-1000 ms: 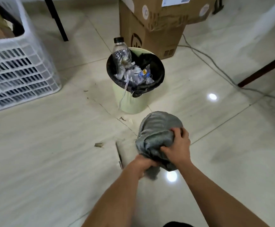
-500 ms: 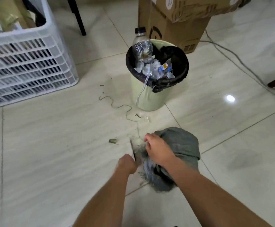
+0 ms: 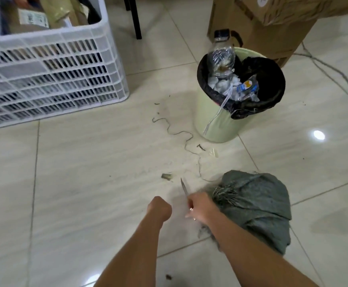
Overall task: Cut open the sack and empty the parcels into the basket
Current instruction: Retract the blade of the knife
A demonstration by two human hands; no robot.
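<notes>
A grey woven sack [image 3: 256,204] lies crumpled on the tiled floor at the lower right, its frayed mouth facing left. My right hand [image 3: 201,208] rests at that mouth and is closed around a small knife [image 3: 184,186], whose blade points up and away from me. Just left of it, my left hand [image 3: 159,208] is a closed fist with nothing visible in it. The white slatted plastic basket [image 3: 55,79] stands at the upper left with several parcels inside. A loose thread [image 3: 179,133] trails across the floor from the sack towards the bin.
A pale green waste bin [image 3: 216,125] with a black liner, full of rubbish and a plastic bottle [image 3: 220,56], stands beyond the sack. Cardboard boxes [image 3: 262,23] sit behind it. A cable [image 3: 334,73] runs at the right, and a black furniture leg [image 3: 134,17] at the top.
Both hands have let go of the bunched sack, which now lies on the floor. My right hand has moved left onto the knife. The view has swung left, showing more basket.
</notes>
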